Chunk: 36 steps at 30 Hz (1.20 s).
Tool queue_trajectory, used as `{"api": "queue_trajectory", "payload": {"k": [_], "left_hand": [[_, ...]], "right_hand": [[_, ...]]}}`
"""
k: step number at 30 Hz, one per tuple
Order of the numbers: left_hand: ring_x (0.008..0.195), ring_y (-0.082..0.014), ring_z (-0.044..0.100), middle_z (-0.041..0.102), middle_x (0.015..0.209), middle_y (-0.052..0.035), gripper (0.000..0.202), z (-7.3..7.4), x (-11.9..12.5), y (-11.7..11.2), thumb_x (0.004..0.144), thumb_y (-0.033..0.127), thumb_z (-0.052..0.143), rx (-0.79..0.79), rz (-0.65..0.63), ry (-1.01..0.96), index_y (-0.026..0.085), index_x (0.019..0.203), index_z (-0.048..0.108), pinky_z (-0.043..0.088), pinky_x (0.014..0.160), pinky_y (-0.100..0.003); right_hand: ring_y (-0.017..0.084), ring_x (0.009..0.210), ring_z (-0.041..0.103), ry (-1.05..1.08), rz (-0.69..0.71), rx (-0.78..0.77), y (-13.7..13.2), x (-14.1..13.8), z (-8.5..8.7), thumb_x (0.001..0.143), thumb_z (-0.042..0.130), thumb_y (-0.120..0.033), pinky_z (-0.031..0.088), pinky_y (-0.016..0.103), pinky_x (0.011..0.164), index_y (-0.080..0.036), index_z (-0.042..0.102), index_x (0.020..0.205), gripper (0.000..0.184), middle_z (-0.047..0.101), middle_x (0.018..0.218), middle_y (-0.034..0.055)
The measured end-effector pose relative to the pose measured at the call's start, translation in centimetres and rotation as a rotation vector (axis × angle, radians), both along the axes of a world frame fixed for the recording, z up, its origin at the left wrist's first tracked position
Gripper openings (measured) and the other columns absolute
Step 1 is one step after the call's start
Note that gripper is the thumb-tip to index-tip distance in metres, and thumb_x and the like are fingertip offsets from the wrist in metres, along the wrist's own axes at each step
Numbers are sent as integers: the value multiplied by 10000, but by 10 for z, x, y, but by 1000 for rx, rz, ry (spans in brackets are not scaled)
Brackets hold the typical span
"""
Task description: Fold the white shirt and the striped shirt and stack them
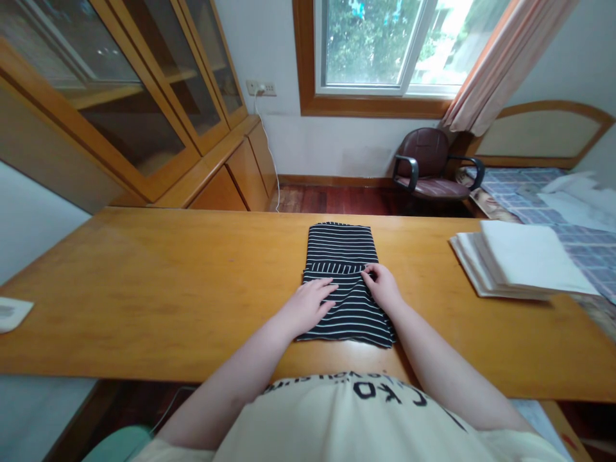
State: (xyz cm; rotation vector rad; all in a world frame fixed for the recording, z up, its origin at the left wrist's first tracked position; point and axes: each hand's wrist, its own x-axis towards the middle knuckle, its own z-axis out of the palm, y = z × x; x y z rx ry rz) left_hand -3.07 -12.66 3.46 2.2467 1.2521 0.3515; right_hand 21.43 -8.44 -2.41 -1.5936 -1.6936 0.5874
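A black garment with thin white stripes (342,247) lies folded on the wooden table (192,276) in front of me. Its near part is doubled over, and a band of upright stripes runs across the middle at the fold's edge. My left hand (312,305) rests flat on the near left part, fingers spread over the cloth. At the right end of the band, my right hand (382,285) pinches the edge of the striped garment between thumb and fingers, and small creases run from there.
A stack of white folded sheets or boards (520,260) sits at the table's right end. A white item (14,314) lies at the left edge. Beyond the table are a brown armchair (428,160), a glass-door cabinet (202,154) and a bed (568,212).
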Motion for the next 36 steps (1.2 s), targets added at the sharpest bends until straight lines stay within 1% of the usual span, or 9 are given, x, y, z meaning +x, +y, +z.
{"api": "queue_trajectory", "payload": {"k": [5, 9, 11, 13, 16, 22, 26, 32, 36], "left_hand": [[1421, -259, 191, 266, 1534, -55, 628, -29, 12, 9, 865, 496, 494, -13, -22, 113, 278, 1436, 349, 138, 1147, -497], [1435, -315, 72, 185, 1558, -49, 808, -40, 10, 10, 772, 613, 557, 11, 13, 155, 283, 1462, 296, 139, 1139, -519], [1433, -331, 59, 172, 1561, -56, 851, -40, 10, 9, 750, 630, 568, 8, 14, 176, 275, 1468, 282, 140, 1136, -526], [1432, -335, 63, 173, 1560, -66, 858, -39, 11, 9, 751, 629, 565, 13, 14, 190, 263, 1471, 276, 137, 1136, -526], [1431, -333, 74, 177, 1559, -71, 843, -38, 12, 9, 763, 622, 553, 27, 18, 198, 256, 1471, 278, 138, 1138, -517], [1437, -308, 53, 110, 1570, -68, 878, -37, 2, 12, 745, 655, 555, 13, -27, 222, 282, 1478, 245, 145, 1139, -499], [1436, -299, 27, 19, 1572, -91, 920, -39, -12, 15, 741, 692, 527, -9, 19, 281, 285, 1491, 183, 119, 1141, -495], [1432, -319, 33, 38, 1561, -143, 1042, -37, -21, 15, 700, 738, 527, -35, 74, 336, 198, 1503, 141, 75, 1142, -523], [1433, -301, 72, 69, 1560, -161, 853, -30, -24, 12, 842, 628, 423, -92, 136, 243, 147, 1496, 161, 135, 1141, -508]], "right_hand": [[235, 1014, 569, -46, -6, 66, -2, 3, -3, 821, 539, -312, 443, 442, 929, -212, 596, 773, 124, 625, 1029, 104], [272, 1148, 514, -210, -49, 109, -13, -2, 15, 861, 501, -285, 403, 473, 997, -177, 645, 965, 209, 566, 1221, 155], [275, 1246, 449, -302, 72, 149, -24, -11, 28, 888, 474, -296, 354, 483, 1048, -192, 616, 1137, 305, 498, 1349, 136], [264, 1319, 382, -376, 318, 139, -37, -21, 35, 899, 478, -343, 319, 475, 1083, -228, 554, 1267, 393, 445, 1421, 95], [272, 1375, 299, -472, 506, 67, -52, -32, 32, 877, 509, -457, 282, 477, 1106, -222, 463, 1373, 551, 379, 1472, 99], [271, 1411, 205, -609, 387, -28, -59, -15, 9, 853, 461, -598, 204, 462, 1138, -154, 348, 1449, 751, 233, 1527, 140], [265, 1426, 137, -622, 314, -83, -60, 1, 4, 863, 407, -629, 202, 453, 1139, -126, 305, 1466, 792, 166, 1543, 149], [253, 1433, 103, -596, 287, -106, -63, 5, 1, 866, 366, -654, 177, 455, 1147, -128, 266, 1481, 815, 152, 1547, 143], [250, 1433, 109, -531, 297, -114, -63, 6, 2, 874, 381, -630, 183, 455, 1148, -138, 286, 1473, 781, 166, 1548, 137]]}}
